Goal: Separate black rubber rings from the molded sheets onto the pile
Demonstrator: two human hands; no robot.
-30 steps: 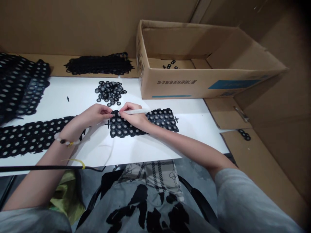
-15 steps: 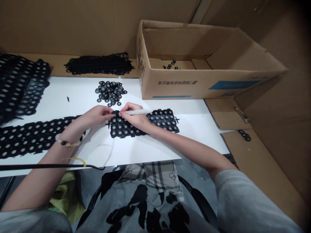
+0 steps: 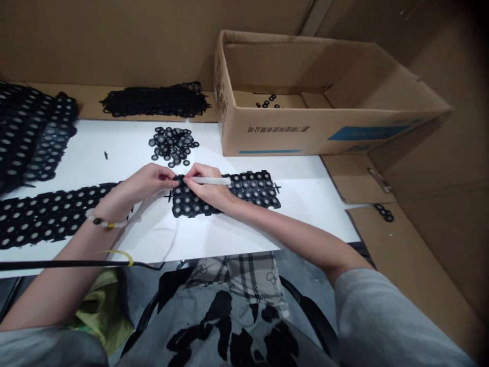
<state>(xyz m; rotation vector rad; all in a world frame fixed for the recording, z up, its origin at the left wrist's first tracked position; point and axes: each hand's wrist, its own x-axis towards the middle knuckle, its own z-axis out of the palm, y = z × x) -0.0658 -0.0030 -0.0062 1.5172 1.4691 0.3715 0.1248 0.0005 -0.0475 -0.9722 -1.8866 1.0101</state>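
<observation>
Head view, and here's the action: the left hand [image 3: 148, 182] pinches narrowly at the edge of a black mesh sheet [image 3: 252, 191], lying flat on the white tabletop [image 3: 114, 145]. The right hand [image 3: 208, 187] grips a white pen-shaped tool [image 3: 212, 180], its tip right at that edge. Every visible sheet hole looks ringed, yet loose rings [image 3: 173, 146] remain piled beyond, with more black sheets [image 3: 46, 214] to the left and a few rings inside the cardboard box [image 3: 324, 133].
</observation>
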